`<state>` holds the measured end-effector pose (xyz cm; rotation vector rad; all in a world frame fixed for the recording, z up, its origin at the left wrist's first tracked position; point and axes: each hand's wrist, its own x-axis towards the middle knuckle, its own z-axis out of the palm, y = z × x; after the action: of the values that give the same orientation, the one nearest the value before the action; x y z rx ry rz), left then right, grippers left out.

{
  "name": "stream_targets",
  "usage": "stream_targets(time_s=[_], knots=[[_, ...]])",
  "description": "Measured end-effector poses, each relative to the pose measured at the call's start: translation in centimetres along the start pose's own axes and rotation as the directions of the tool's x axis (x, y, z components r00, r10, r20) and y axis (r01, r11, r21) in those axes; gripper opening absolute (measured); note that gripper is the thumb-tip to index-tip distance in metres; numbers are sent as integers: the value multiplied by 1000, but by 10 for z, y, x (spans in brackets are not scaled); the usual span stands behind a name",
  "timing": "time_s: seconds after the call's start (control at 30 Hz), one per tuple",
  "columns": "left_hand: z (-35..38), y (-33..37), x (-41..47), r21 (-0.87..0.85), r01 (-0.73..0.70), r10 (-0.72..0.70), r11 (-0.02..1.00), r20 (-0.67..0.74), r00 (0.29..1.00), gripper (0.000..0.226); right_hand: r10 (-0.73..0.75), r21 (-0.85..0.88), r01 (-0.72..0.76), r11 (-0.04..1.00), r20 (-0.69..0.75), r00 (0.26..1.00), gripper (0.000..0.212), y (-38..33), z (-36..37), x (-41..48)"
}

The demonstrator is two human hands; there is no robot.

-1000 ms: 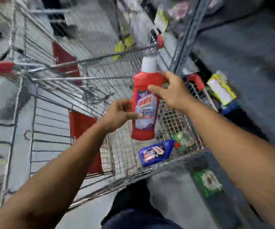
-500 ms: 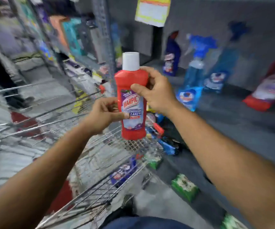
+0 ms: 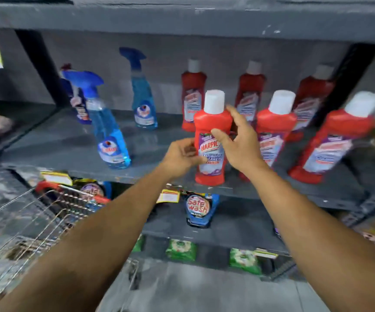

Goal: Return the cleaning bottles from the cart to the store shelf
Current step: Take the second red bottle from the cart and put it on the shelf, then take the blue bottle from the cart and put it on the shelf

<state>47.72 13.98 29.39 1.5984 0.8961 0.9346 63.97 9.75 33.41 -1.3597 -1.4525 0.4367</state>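
Counts: red Harpic bottles [image 3: 212, 140] 6; blue spray bottles [image 3: 111, 140] 2; dark blue bottle [image 3: 78, 109] 1; hands 2.

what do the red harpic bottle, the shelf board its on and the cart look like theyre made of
Red Harpic bottle: likely opaque moulded plastic, smooth and slightly glossy, with a white plastic-looking cap and a printed label.
Shelf board: probably grey-painted metal, matte; pale chips along the edge.
Cart: bare metal wire mesh, shiny, with red trim that looks plastic.

Red white-capped Harpic bottle [image 3: 212, 140] upright at grey shelf [image 3: 69, 140] front edge
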Motion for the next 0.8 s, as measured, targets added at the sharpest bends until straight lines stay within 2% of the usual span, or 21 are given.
stream_targets(time_s=[0.2, 0.3, 0.37, 0.4, 0.47, 0.57, 0.63, 0.67, 0.73, 0.8], knots=[[8, 1, 28, 27, 19, -21, 999, 72, 997, 45, 8, -113, -11, 994, -19, 1000, 51, 9, -12, 11], [7, 2, 27, 44, 41, -44, 998, 76, 996, 48, 26, -177, -31, 984, -30, 999, 60, 6, -6, 9], [6, 1, 23, 26, 29, -31, 999, 83, 996, 59, 10, -221, -27, 975, -76, 997, 69, 3, 1, 1], [6, 1, 19, -3, 36, -36, 999, 46, 998, 64, -42, -252, 11, 968, -119, 992, 71, 0, 4, -3], [-5, -6, 1, -77, 90, -100, 993, -136, 986, 64, -247, -317, 179, 931, -190, 950, 67, -11, 17, -9], [-48, -36, -46, -110, 90, -124, 990, -359, 925, 44, -585, -328, 510, 795, -189, 789, 49, -29, 49, -15], [-97, -64, -94, -104, 107, -145, 989, -508, 849, 29, -631, -159, 614, 773, -96, 770, 39, -40, 85, -19], [-130, -81, -122, -96, 132, -163, 987, -608, 777, 24, -620, -42, 619, 784, -7, 784, 34, -46, 113, -22], [-187, -105, -172, -76, 246, -214, 966, -770, 602, 19, -553, 102, 545, 832, 211, 806, 29, -57, 159, -31], [-246, -137, -227, -115, 454, -316, 884, -862, 396, 18, -466, 168, 442, 881, 468, 751, 29, -61, 225, -40]])
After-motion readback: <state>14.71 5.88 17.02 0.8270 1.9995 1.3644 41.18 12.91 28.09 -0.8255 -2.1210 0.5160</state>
